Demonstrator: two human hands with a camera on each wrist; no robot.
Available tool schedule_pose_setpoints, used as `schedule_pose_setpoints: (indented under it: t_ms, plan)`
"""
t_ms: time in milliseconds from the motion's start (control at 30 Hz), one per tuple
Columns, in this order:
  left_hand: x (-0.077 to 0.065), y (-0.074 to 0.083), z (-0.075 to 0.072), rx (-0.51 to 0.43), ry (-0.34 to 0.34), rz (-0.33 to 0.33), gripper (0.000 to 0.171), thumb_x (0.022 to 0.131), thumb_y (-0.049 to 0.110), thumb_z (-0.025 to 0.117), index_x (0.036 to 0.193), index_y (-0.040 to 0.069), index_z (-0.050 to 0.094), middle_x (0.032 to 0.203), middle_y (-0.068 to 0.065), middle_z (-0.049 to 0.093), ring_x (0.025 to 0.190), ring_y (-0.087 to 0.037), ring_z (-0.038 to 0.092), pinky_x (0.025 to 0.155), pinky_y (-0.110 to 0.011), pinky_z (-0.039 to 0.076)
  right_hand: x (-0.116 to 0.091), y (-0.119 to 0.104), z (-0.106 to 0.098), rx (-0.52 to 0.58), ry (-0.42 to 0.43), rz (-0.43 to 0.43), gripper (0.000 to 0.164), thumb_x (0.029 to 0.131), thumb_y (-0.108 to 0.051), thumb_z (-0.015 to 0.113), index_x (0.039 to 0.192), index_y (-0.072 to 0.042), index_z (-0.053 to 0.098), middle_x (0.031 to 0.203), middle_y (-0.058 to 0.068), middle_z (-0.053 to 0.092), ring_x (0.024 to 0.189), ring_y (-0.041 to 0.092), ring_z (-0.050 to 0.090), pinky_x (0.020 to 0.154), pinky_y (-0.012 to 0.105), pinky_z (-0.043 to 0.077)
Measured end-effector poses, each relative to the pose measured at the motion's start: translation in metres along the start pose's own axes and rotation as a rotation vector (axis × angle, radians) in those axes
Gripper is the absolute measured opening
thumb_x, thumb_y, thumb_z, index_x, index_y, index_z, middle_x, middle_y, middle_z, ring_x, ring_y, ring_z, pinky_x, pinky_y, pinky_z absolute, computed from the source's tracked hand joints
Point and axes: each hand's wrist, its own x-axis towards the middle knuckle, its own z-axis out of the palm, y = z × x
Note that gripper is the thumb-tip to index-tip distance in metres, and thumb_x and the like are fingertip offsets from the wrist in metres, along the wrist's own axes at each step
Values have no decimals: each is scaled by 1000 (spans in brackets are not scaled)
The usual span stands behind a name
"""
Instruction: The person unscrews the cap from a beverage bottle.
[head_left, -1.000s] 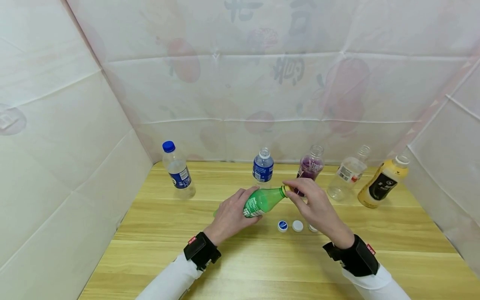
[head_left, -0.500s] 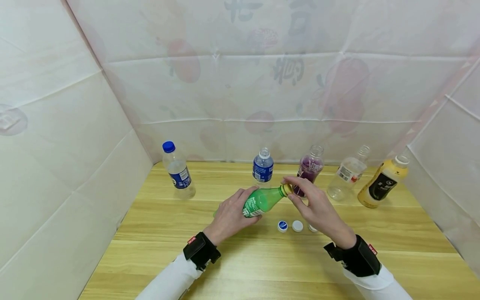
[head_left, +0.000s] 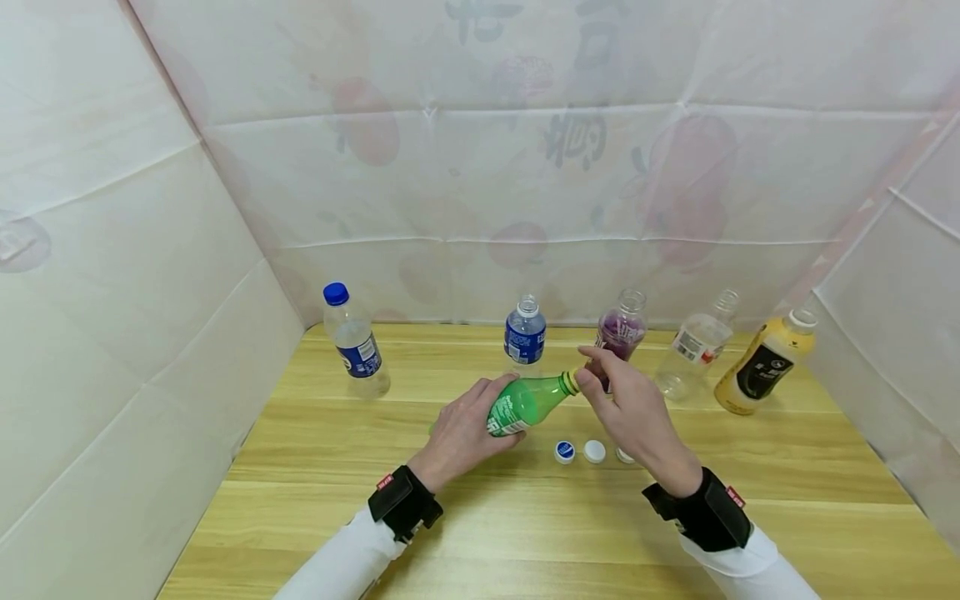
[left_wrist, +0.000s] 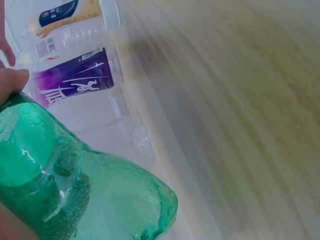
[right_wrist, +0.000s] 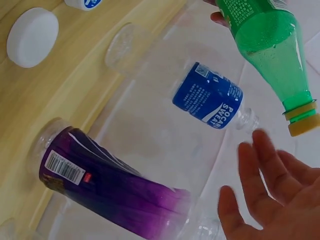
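My left hand [head_left: 467,425] grips a green plastic bottle [head_left: 531,402] round its body, tilted with the neck to the right. A yellow cap [right_wrist: 305,125] sits on its mouth, with a yellow ring below it. Clear liquid and droplets show through the bottle's wall in the left wrist view. Beside the cap is my right hand [head_left: 632,410]; in the right wrist view its fingers [right_wrist: 250,172] are spread and loosely bent, apart from the cap. Below the bottle lie a blue-and-white cap [head_left: 565,452], a white cap [head_left: 594,452] and another white cap [head_left: 625,456] partly behind the right hand.
Behind the hands stand uncapped bottles: a blue-labelled one [head_left: 524,337], a purple-labelled one [head_left: 621,329], a clear one [head_left: 693,346] and a yellow one [head_left: 763,367]. A blue-capped bottle [head_left: 357,346] stands at the left. White cloth walls [head_left: 465,183] border the wooden table [head_left: 480,533].
My right hand's fingers were around the yellow cap earlier; they have now drawn back slightly to the right of it. The left hand and bottle have hardly moved.
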Motion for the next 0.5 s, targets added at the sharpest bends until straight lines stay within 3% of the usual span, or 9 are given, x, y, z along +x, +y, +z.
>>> schedule_pose_setpoints:
  t_ms: [133, 300, 500]
  plan:
    - [0, 1, 0, 1, 3, 6, 87, 79, 36, 90, 152, 18, 48, 117, -7, 65, 90, -16, 64, 70, -30, 56, 3, -2, 2, -51, 20, 3, 44, 107, -42, 57, 124, -3, 69, 86, 0, 68, 75, 14, 62, 65, 31, 47]
    - [0, 0, 0, 3, 4, 10, 86, 79, 36, 90, 152, 18, 48, 117, -7, 65, 91, -16, 64, 70, -31, 56, 5, -3, 4, -39, 65, -46, 23, 95, -22, 77, 106, -2, 72, 79, 0, 67, 68, 12, 61, 60, 29, 52]
    - [-1, 0, 0, 6, -1, 8, 86, 80, 36, 90, 152, 17, 48, 116, -7, 65, 90, -16, 64, 69, -30, 56, 4, -3, 3, 12, 54, -97, 21, 92, -13, 79, 107, 0, 72, 85, 2, 68, 74, 12, 63, 66, 36, 59]
